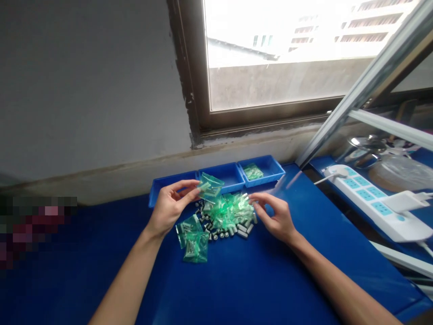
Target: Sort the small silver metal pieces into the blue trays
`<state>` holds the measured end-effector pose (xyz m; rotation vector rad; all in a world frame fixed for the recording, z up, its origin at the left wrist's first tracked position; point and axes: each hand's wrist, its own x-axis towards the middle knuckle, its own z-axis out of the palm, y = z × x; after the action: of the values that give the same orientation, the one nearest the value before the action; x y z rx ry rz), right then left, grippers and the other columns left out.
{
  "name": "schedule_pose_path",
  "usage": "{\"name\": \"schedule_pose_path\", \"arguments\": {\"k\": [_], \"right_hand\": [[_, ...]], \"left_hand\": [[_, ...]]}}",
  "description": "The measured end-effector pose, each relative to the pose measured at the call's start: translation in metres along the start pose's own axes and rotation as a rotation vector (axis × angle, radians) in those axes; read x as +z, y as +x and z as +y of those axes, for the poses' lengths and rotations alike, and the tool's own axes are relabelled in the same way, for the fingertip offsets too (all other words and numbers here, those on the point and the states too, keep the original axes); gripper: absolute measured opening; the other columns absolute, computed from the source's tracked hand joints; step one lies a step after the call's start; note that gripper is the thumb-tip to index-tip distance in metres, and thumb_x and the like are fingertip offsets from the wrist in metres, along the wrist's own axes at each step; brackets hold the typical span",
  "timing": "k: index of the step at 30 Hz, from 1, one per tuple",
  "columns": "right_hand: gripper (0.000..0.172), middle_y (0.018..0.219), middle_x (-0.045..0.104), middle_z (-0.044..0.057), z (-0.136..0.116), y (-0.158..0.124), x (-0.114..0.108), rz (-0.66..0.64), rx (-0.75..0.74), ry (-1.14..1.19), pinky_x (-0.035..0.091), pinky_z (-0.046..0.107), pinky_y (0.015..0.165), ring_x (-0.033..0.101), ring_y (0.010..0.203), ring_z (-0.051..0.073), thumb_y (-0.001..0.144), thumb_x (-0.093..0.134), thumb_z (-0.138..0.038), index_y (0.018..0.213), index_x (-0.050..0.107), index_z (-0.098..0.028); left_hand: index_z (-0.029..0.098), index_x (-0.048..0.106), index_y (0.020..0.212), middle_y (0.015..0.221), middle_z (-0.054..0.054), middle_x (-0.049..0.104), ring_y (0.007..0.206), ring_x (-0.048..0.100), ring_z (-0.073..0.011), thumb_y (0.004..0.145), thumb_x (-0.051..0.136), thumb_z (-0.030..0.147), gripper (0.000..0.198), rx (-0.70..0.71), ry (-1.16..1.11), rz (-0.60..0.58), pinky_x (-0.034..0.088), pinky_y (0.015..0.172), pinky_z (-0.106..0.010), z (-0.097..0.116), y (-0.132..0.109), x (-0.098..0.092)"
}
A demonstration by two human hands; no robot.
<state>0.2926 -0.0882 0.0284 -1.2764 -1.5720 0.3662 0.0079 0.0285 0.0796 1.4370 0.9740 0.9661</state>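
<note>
The left hand pinches a small translucent green plastic bag between thumb and fingertips, holding it up before the middle one of three blue plastic trays. Short pale pieces show inside this bag, and it hides part of the tray's front wall. The right hand reaches the right edge of a loose heap of green plastic bags, thumb and forefinger close together; whether they grip anything, I cannot tell. Small silver metal cylinders lie around and partly under the heap. Two filled green bags overlap on the glossy blue tabletop, left of the heap and nearer the person.

The trays stand in a row behind the heap, along the wall. The left hand partly covers the left tray; the middle tray is next to it, and the right tray holds more green bags. Just beyond, a slanting grey metal post separates this work area from a white power strip and a shiny metal lid.
</note>
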Motion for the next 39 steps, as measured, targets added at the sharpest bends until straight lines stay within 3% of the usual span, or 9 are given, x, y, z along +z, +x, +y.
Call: {"name": "schedule_pose_path", "arguments": {"k": [3,8,15,22,27,30,36,39], "right_hand": [[0.02,0.087,0.077,0.003,-0.002,-0.001,0.001,-0.057,-0.056,-0.04,0.052,0.033,0.061,0.063,0.062,0.017,0.096,0.062,-0.02,0.113,0.072,-0.025],[0.021,0.081,0.073,0.003,-0.001,-0.003,0.001,-0.086,-0.072,-0.058,0.052,0.034,0.061,0.062,0.06,0.017,0.096,0.061,-0.02,0.113,0.071,-0.026],[0.021,0.092,0.078,0.005,0.001,-0.005,0.002,-0.013,-0.039,-0.041,0.055,0.034,0.063,0.065,0.064,0.018,0.097,0.061,-0.027,0.114,0.072,-0.025],[0.022,0.09,0.078,0.005,0.003,-0.002,-0.001,0.017,-0.004,-0.037,0.055,0.034,0.067,0.064,0.065,0.018,0.096,0.062,-0.034,0.111,0.074,-0.023],[0.03,0.089,0.076,0.004,-0.003,0.004,-0.002,-0.07,0.146,0.268,0.054,0.033,0.064,0.064,0.063,0.016,0.099,0.06,-0.045,0.114,0.072,-0.022],[0.036,0.076,0.072,0.0,-0.01,0.009,-0.001,-0.139,0.247,0.483,0.054,0.032,0.06,0.064,0.059,0.016,0.095,0.065,-0.052,0.116,0.07,-0.023],[0.043,0.075,0.074,-0.001,-0.004,0.015,-0.001,-0.14,0.34,0.595,0.059,0.033,0.062,0.072,0.064,0.019,0.079,0.084,-0.052,0.107,0.066,-0.024],[0.043,0.074,0.075,0.001,0.008,0.019,-0.002,-0.031,0.365,0.608,0.062,0.036,0.067,0.075,0.067,0.022,0.076,0.086,-0.053,0.102,0.068,-0.022]], "left_hand": [[0.016,0.079,0.105,0.1,-0.008,0.08,0.088,0.078,-0.0225,0.077,0.088,0.044,0.04,-0.054,-0.045,-0.01,0.067,0.082,-0.033,-0.006,-0.006,0.014],[0.016,0.079,0.105,0.097,-0.008,0.08,0.083,0.077,-0.0218,0.077,0.088,0.044,0.041,-0.09,-0.052,-0.065,0.067,0.076,-0.03,0.001,-0.014,0.02],[0.015,0.079,0.106,0.096,-0.009,0.08,0.088,0.078,-0.0245,0.074,0.089,0.047,0.047,-0.076,-0.022,-0.132,0.067,0.082,-0.036,0.016,-0.016,0.033],[0.013,0.078,0.106,0.102,-0.011,0.079,0.093,0.078,-0.0253,0.071,0.091,0.047,0.051,-0.044,-0.04,-0.158,0.066,0.088,-0.04,0.014,-0.021,0.042],[0.012,0.078,0.105,0.107,-0.012,0.08,0.1,0.077,-0.0263,0.071,0.091,0.045,0.049,-0.042,-0.068,-0.208,0.065,0.092,-0.04,0.01,-0.024,0.053],[0.012,0.078,0.105,0.107,-0.012,0.08,0.098,0.077,-0.0256,0.073,0.09,0.046,0.048,-0.025,-0.035,-0.207,0.064,0.091,-0.038,0.004,-0.024,0.061],[0.013,0.076,0.118,0.106,-0.013,0.08,0.091,0.078,-0.0254,0.08,0.083,0.05,0.054,0.003,0.111,-0.15,0.064,0.081,-0.035,-0.006,-0.025,0.079],[0.016,0.075,0.123,0.11,-0.012,0.079,0.092,0.078,-0.0246,0.084,0.079,0.051,0.053,0.061,0.17,-0.118,0.064,0.085,-0.036,-0.003,-0.024,0.08]]}}
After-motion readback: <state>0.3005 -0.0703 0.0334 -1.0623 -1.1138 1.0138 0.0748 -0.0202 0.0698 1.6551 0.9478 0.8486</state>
